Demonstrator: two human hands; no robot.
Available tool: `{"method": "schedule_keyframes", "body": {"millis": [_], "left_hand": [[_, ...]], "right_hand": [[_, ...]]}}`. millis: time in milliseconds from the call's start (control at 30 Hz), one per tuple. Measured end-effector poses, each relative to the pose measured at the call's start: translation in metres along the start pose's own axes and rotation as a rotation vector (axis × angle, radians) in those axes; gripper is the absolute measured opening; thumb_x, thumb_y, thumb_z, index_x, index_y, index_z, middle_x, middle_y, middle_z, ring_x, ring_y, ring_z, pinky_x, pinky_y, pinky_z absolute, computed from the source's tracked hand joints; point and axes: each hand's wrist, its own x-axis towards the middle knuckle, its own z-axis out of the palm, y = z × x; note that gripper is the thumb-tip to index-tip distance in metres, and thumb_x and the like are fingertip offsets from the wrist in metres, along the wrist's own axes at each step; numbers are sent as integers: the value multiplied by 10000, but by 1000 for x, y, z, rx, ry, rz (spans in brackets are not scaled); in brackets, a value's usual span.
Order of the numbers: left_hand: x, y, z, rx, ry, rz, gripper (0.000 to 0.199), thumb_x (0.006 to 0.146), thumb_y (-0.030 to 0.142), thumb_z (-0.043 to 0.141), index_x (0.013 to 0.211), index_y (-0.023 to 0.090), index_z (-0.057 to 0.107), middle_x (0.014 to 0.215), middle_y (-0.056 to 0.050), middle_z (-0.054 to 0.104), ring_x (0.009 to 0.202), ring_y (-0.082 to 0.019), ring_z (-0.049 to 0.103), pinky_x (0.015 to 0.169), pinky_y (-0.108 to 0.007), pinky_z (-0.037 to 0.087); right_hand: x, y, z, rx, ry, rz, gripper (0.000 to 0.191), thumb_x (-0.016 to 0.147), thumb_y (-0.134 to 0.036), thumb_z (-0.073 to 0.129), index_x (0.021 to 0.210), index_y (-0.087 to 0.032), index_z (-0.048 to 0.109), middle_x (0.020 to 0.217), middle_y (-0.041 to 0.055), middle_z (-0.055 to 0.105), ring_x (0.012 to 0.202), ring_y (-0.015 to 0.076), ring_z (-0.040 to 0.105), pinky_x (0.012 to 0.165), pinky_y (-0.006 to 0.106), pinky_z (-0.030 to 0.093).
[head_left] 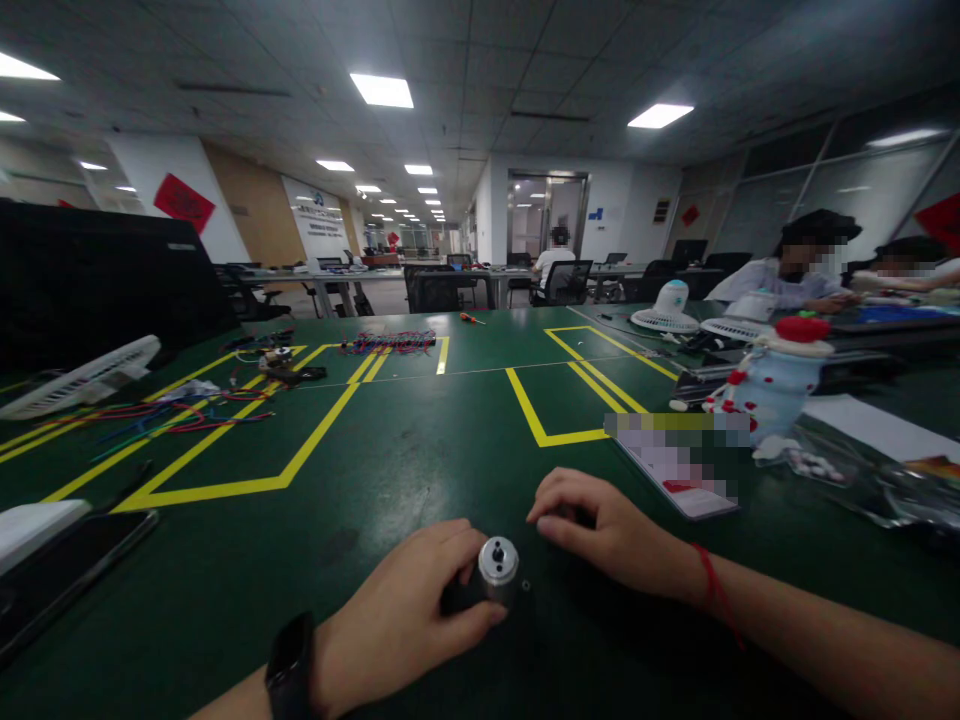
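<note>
A small silver cylindrical motor (498, 560) stands upright on the green table, its round end face with a dark centre and small holes turned up. My left hand (409, 610) is closed around its left side, thumb in front and fingers behind. Just right of the motor lies a tiny ring-like part (526, 585), too small to name surely. My right hand (600, 525) rests on the table to the right, apart from the motor. Its fingers are curled and the thumb tip is close to the index finger; whatever they hold, if anything, is hidden.
Yellow tape (217, 492) marks areas on the table (405, 440). Wires (187, 412) lie left, a phone (67, 570) near left. A flat card-like item (682, 470), a blue cup (784, 385) and white fans (666, 312) stand right. A screwdriver (472, 319) lies far back. People sit beyond.
</note>
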Motion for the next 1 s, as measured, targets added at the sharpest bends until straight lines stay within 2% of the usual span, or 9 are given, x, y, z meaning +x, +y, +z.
{"method": "schedule_keyframes", "body": {"millis": [133, 267, 400, 500, 600, 667, 733, 900, 1000], "left_hand": [[0, 3, -2, -18, -7, 4, 134, 871, 290, 612, 861, 193, 520, 840, 11, 546, 741, -162, 486, 646, -271, 333], [0, 4, -2, -18, -2, 6, 122, 862, 276, 609, 861, 192, 521, 837, 12, 541, 740, -161, 483, 647, -272, 332], [-1, 3, -1, -12, 4, 6, 118, 863, 280, 602, 857, 194, 521, 829, 11, 539, 734, -162, 480, 640, -272, 327], [-1, 2, -1, -1, 1, -7, 145, 861, 294, 610, 838, 189, 513, 822, 12, 539, 725, -159, 477, 627, -269, 321], [-1, 1, 0, 6, 5, -7, 157, 858, 305, 618, 839, 188, 515, 821, 9, 544, 724, -160, 477, 621, -269, 317], [-1, 1, 1, 12, 7, 1, 153, 858, 303, 617, 841, 187, 519, 821, 6, 546, 727, -162, 477, 623, -268, 318], [-1, 1, 2, 17, 7, 1, 146, 854, 295, 618, 839, 187, 521, 818, 7, 545, 726, -162, 477, 623, -267, 317], [0, 1, 2, 19, 8, 6, 126, 845, 273, 625, 859, 191, 531, 826, 9, 553, 736, -167, 483, 637, -269, 329], [0, 0, 3, 24, 7, 11, 125, 849, 277, 625, 888, 193, 541, 841, 3, 559, 748, -175, 486, 655, -278, 341]], "right_hand": [[12, 29, -16, 71, 285, 279, 258, 918, -382, 542, 979, -176, 685, 965, 51, 686, 921, 197, 624, 843, 361, 474], [16, 47, -21, 41, 300, 333, 295, 916, -395, 531, 1016, -160, 680, 954, 62, 685, 894, 211, 625, 829, 394, 469], [13, 36, -17, -134, 147, 203, 177, 873, -327, 611, 899, -191, 721, 956, 53, 670, 939, 222, 586, 874, 409, 427], [8, 20, -12, -304, 7, 50, 134, 839, -291, 658, 932, -215, 716, 1000, 51, 643, 974, 224, 557, 901, 417, 398], [3, 5, -3, -270, -163, -67, 259, 757, -349, 755, 990, -247, 706, 1047, 36, 622, 981, 218, 550, 907, 407, 391], [0, -2, 3, -235, -223, -127, 234, 739, -356, 777, 942, -255, 720, 1053, 23, 614, 980, 211, 549, 911, 398, 390], [-1, -6, 9, -167, -195, -138, 139, 765, -302, 760, 879, -232, 722, 1024, 22, 605, 954, 193, 559, 887, 367, 412], [6, -21, 15, 73, 105, -120, 85, 837, -236, 696, 906, -186, 693, 956, 29, 572, 894, 154, 574, 805, 291, 461], [8, -32, 19, 46, 70, -143, 82, 828, -212, 703, 907, -196, 716, 962, 29, 575, 905, 156, 573, 812, 292, 460]]}}
